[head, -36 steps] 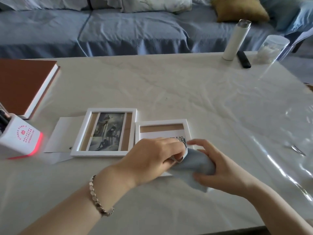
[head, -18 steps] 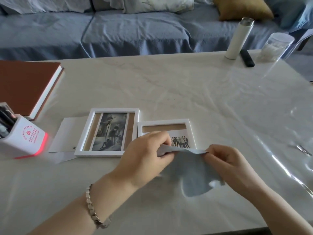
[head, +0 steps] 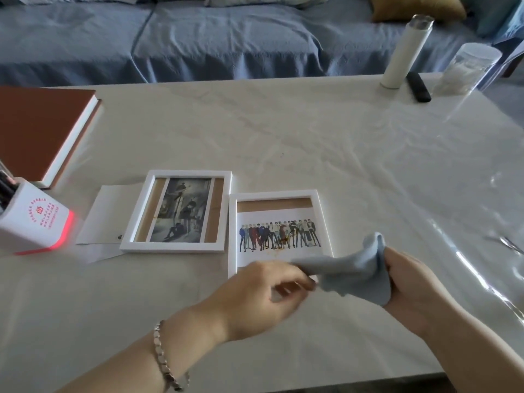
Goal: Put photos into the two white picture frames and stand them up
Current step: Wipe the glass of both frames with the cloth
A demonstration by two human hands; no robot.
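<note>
Blur softens my left hand (head: 263, 296), low in the middle of the view, so its fingertips are hard to tell apart. It appears to pinch one end of a pale blue cloth (head: 354, 270) between thumb and curled fingers. My right hand (head: 411, 282) is sharper, with its fingers closed round the bunched other end. The cloth hangs stretched between my hands, soft and creased.

Together, cloth and left hand hide the near rail of the right frame (head: 275, 194). At the left edge, a brown-covered book (head: 34, 131) and a white box (head: 37, 222) with a red glow at its base are both cut off. A thin glinting thing at the far right is too small to name.

Both white frames lie flat on the worktop (head: 283, 137), side by side and almost touching. The right frame sits just beyond my hands, and the cloth hovers over its near right corner. It holds a group photo (head: 279, 231), a row of standing figures on white marked by a brownish smear, with tan backing above it. The left frame (head: 187, 173) lies beyond and left of my left hand. It holds a dark photo (head: 183, 211), tall and narrow, with strips of tan backing on either side.

White paper sheets (head: 113, 214) lie partly under the left frame. The pale, marbled worktop has glossy, wrinkled plastic film (head: 467, 194) over its right side. At the far right corner stand a white cylindrical bottle (head: 402, 52) and a clear jar (head: 465, 69), with a black remote (head: 418, 86) lying between them. A blue fabric sofa (head: 198, 38) runs behind the worktop. A silver link bracelet (head: 166, 358) circles my left wrist.
</note>
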